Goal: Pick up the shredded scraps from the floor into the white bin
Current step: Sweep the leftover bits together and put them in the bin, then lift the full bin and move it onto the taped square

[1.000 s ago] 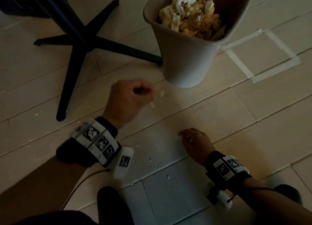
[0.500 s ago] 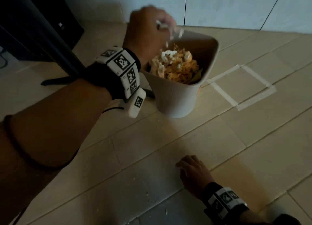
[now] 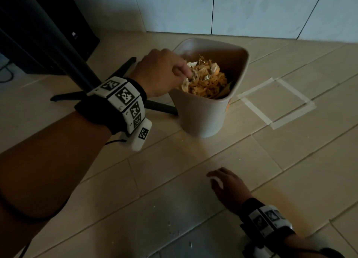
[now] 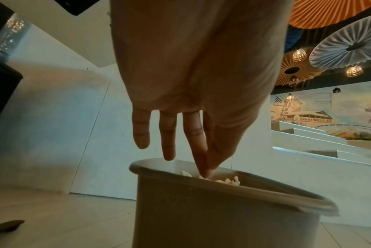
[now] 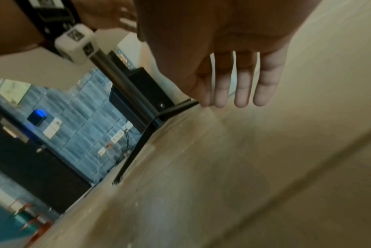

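The white bin (image 3: 201, 114) stands on the tiled floor, heaped with shredded tan and white scraps (image 3: 207, 81). My left hand (image 3: 188, 73) reaches over the bin's near rim with its fingertips down on the heap. In the left wrist view the thumb and forefinger meet in a pinch (image 4: 206, 172) on a small white scrap just above the bin (image 4: 222, 218), while the other fingers hang straight. My right hand (image 3: 215, 180) lies low over the floor in front of the bin, fingers relaxed and spread (image 5: 242, 99), holding nothing. A few tiny white scraps (image 3: 170, 226) dot the near tiles.
A black stand with a slanted pole (image 3: 64, 60) and floor legs (image 3: 160, 107) sits left of the bin. A dark cabinet (image 3: 58, 25) fills the far left corner. A masking-tape square (image 3: 275, 102) marks the floor to the right. A pale wall (image 3: 232, 9) runs behind.
My left hand rose from the floor with scraps, swung over the bin, and has now dropped onto the heap. The right hand stayed low on the floor, fingers uncurling slightly.
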Demonstrator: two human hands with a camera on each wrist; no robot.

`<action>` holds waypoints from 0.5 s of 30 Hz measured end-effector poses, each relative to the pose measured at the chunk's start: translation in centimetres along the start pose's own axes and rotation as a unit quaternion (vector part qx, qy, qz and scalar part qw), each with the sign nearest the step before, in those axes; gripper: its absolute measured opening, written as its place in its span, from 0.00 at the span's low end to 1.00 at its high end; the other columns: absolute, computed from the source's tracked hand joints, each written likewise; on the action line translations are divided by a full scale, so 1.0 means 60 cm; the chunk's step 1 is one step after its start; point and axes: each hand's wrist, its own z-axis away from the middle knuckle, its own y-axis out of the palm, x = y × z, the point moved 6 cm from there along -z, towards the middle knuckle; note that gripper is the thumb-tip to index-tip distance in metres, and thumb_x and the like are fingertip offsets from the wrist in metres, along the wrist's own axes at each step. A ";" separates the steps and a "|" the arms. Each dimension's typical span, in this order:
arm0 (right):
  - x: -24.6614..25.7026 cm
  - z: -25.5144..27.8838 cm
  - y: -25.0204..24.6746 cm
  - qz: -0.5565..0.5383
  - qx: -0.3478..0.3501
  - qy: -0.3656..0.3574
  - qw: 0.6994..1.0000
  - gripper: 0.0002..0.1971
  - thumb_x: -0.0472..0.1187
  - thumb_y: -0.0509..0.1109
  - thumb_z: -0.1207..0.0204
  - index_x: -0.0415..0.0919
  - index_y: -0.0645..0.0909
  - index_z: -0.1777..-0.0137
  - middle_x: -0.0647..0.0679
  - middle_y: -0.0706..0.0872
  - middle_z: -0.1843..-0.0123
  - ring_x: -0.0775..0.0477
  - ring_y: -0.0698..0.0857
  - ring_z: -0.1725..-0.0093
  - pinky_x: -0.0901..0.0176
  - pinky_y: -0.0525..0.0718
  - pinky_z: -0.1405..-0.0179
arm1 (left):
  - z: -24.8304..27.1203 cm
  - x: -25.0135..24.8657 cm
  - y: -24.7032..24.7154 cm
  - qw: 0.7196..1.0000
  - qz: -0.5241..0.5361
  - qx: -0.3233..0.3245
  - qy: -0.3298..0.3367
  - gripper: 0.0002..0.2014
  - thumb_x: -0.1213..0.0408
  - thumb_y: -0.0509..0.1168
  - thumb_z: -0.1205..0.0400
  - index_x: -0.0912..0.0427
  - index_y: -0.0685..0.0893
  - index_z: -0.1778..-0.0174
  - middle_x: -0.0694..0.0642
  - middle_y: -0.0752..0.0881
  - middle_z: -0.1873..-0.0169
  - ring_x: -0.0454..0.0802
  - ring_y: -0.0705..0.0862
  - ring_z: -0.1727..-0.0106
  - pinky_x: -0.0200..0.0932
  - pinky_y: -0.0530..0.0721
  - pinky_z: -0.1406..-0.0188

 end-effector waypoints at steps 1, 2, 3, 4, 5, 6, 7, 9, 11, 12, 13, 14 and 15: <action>0.001 -0.005 -0.020 -0.018 -0.030 0.001 0.999 0.13 0.41 0.61 0.17 0.48 0.84 0.38 0.47 0.83 0.40 0.42 0.82 0.41 0.58 0.76 0.43 | 0.003 0.003 0.000 1.000 0.007 -0.005 -0.005 0.05 0.57 0.72 0.21 0.45 0.92 0.52 0.43 0.90 0.60 0.39 0.88 0.58 0.48 0.89 0.50; 0.004 -0.009 -0.042 -0.036 -0.061 0.002 0.997 0.12 0.41 0.62 0.17 0.48 0.84 0.39 0.47 0.83 0.42 0.42 0.83 0.44 0.58 0.77 0.45 | 0.005 0.007 -0.001 1.000 0.012 -0.016 -0.010 0.05 0.56 0.71 0.21 0.44 0.91 0.52 0.45 0.90 0.62 0.40 0.88 0.61 0.48 0.90 0.52; 0.008 -0.013 -0.065 -0.053 -0.093 0.003 0.994 0.11 0.40 0.63 0.18 0.49 0.85 0.40 0.47 0.84 0.44 0.43 0.84 0.47 0.56 0.79 0.47 | 0.009 0.009 -0.003 0.999 0.013 -0.028 -0.011 0.05 0.55 0.71 0.21 0.43 0.91 0.52 0.47 0.90 0.64 0.42 0.88 0.62 0.48 0.90 0.54; 0.012 -0.017 -0.089 -0.069 -0.125 0.005 0.990 0.11 0.40 0.64 0.18 0.49 0.85 0.41 0.47 0.84 0.46 0.44 0.84 0.49 0.54 0.82 0.49 | 0.014 0.010 -0.004 0.999 0.013 -0.035 -0.008 0.05 0.55 0.70 0.21 0.42 0.89 0.52 0.49 0.90 0.65 0.44 0.88 0.63 0.47 0.90 0.55; 0.017 -0.021 -0.114 -0.085 -0.158 0.006 0.984 0.11 0.39 0.64 0.18 0.48 0.85 0.41 0.46 0.84 0.46 0.46 0.84 0.51 0.55 0.83 0.52 | 0.019 0.013 -0.004 0.999 0.017 -0.037 -0.002 0.07 0.56 0.70 0.21 0.41 0.89 0.49 0.50 0.90 0.63 0.46 0.88 0.62 0.46 0.89 0.55; 0.022 -0.025 -0.139 -0.102 -0.189 0.010 0.977 0.11 0.39 0.65 0.18 0.47 0.85 0.40 0.45 0.84 0.45 0.47 0.84 0.52 0.60 0.82 0.55 | 0.025 0.017 -0.004 0.999 0.027 -0.035 0.003 0.09 0.58 0.70 0.21 0.42 0.88 0.47 0.50 0.91 0.61 0.47 0.88 0.60 0.41 0.88 0.53; 0.027 -0.030 -0.164 -0.120 -0.217 0.014 0.969 0.11 0.40 0.65 0.18 0.46 0.84 0.40 0.45 0.84 0.44 0.47 0.84 0.52 0.64 0.81 0.57 | 0.034 0.023 -0.002 0.999 0.038 -0.031 0.006 0.11 0.60 0.71 0.21 0.43 0.88 0.43 0.48 0.90 0.56 0.45 0.88 0.56 0.33 0.85 0.52; 0.039 -0.041 -0.212 -0.159 -0.263 0.015 0.952 0.12 0.42 0.65 0.18 0.45 0.82 0.37 0.46 0.82 0.42 0.46 0.85 0.49 0.57 0.84 0.55 | 0.060 0.038 0.004 0.998 0.048 -0.033 0.001 0.16 0.62 0.71 0.21 0.47 0.87 0.38 0.46 0.86 0.46 0.43 0.84 0.47 0.26 0.78 0.49; 0.050 -0.052 -0.252 -0.200 -0.291 0.017 0.935 0.14 0.46 0.65 0.17 0.46 0.80 0.34 0.48 0.79 0.39 0.47 0.84 0.47 0.41 0.87 0.49 | 0.095 0.061 0.015 0.996 0.071 -0.054 -0.015 0.17 0.62 0.71 0.22 0.49 0.85 0.36 0.51 0.83 0.39 0.45 0.82 0.40 0.39 0.81 0.41; 0.055 -0.057 -0.269 -0.214 -0.302 0.019 0.929 0.16 0.49 0.64 0.18 0.48 0.78 0.33 0.49 0.78 0.37 0.48 0.84 0.46 0.39 0.87 0.47 | 0.115 0.074 0.023 0.994 0.088 -0.064 -0.031 0.18 0.63 0.71 0.21 0.51 0.85 0.35 0.52 0.83 0.37 0.45 0.81 0.37 0.44 0.82 0.37; 0.061 -0.063 -0.284 -0.226 -0.309 0.021 0.923 0.17 0.53 0.64 0.19 0.51 0.77 0.32 0.49 0.77 0.36 0.49 0.83 0.44 0.38 0.87 0.46 | 0.137 0.090 0.036 0.991 0.101 -0.067 -0.055 0.18 0.64 0.71 0.21 0.52 0.85 0.35 0.53 0.82 0.36 0.44 0.81 0.36 0.44 0.81 0.35; 0.067 -0.069 -0.296 -0.239 -0.314 0.024 0.918 0.20 0.58 0.64 0.21 0.54 0.76 0.32 0.50 0.77 0.35 0.50 0.83 0.42 0.39 0.87 0.45 | 0.159 0.106 0.052 0.989 0.107 -0.065 -0.076 0.19 0.65 0.72 0.22 0.53 0.84 0.34 0.54 0.82 0.35 0.45 0.80 0.36 0.45 0.81 0.33; 0.073 -0.075 -0.306 -0.254 -0.315 0.029 0.914 0.22 0.62 0.63 0.24 0.57 0.75 0.32 0.50 0.76 0.33 0.51 0.83 0.41 0.40 0.88 0.46 | 0.180 0.120 0.068 0.988 0.110 -0.062 -0.091 0.21 0.65 0.73 0.22 0.54 0.82 0.32 0.55 0.81 0.35 0.46 0.80 0.35 0.48 0.81 0.32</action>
